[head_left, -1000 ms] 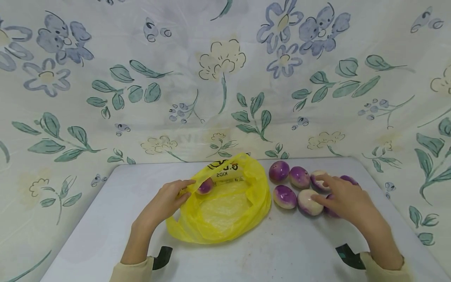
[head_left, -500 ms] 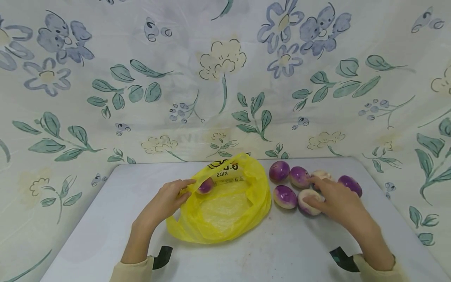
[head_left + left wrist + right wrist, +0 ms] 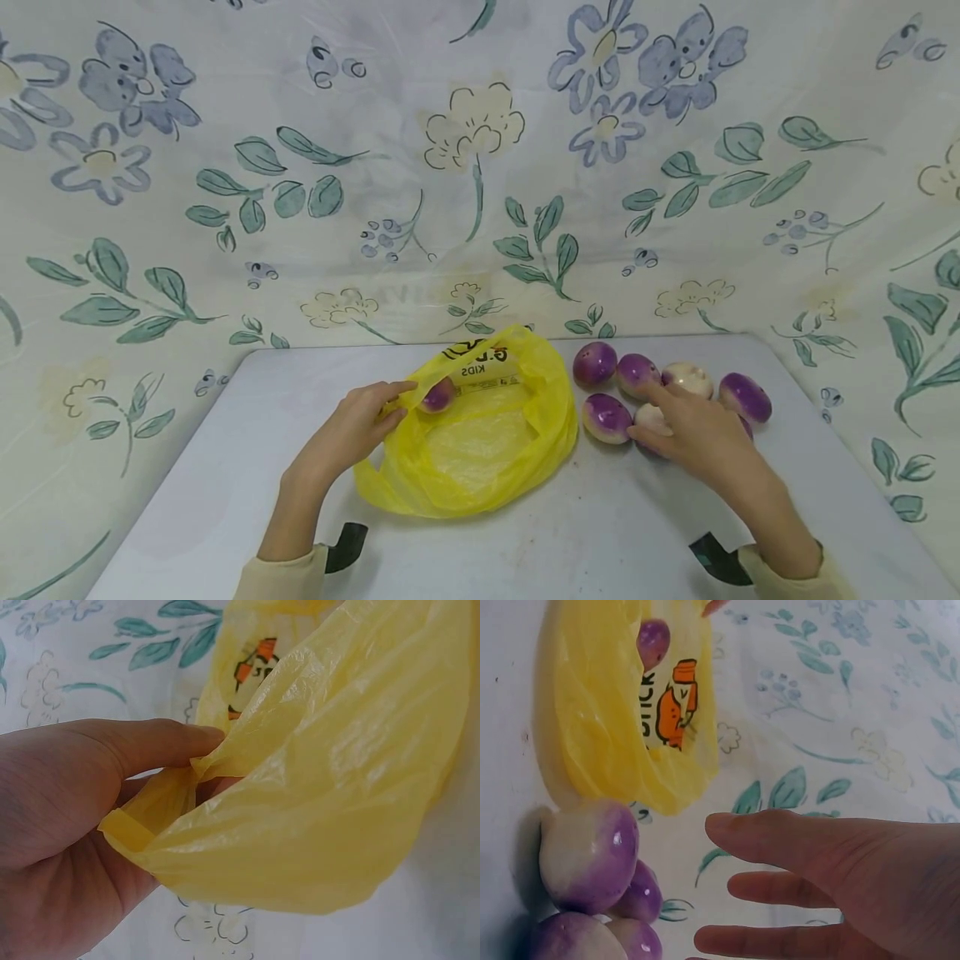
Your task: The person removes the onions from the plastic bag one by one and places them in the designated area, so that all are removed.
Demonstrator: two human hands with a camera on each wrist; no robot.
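A yellow plastic bag (image 3: 480,492) lies on the table with its mouth spread wide. One purple-and-white turnip (image 3: 437,396) shows inside it, near its left side. My left hand (image 3: 360,427) pinches the bag's left edge between thumb and fingers, and the left wrist view shows the thumb (image 3: 176,742) on the film. My right hand (image 3: 697,429) is held over the turnips on the right, fingers extended and holding nothing. Nearest its thumb are a purple turnip (image 3: 606,418) and a whiter turnip (image 3: 651,418), which the hand partly covers.
More turnips stand close together right of the bag, including a dark purple one (image 3: 595,364), a pale one (image 3: 687,380) and one at the far right (image 3: 745,397). Behind the white table (image 3: 225,467) hangs a flower-patterned cloth (image 3: 420,200).
My right hand has slid leftward over the turnips, uncovering the pale and far-right ones. My left hand and the bag have stayed in place.
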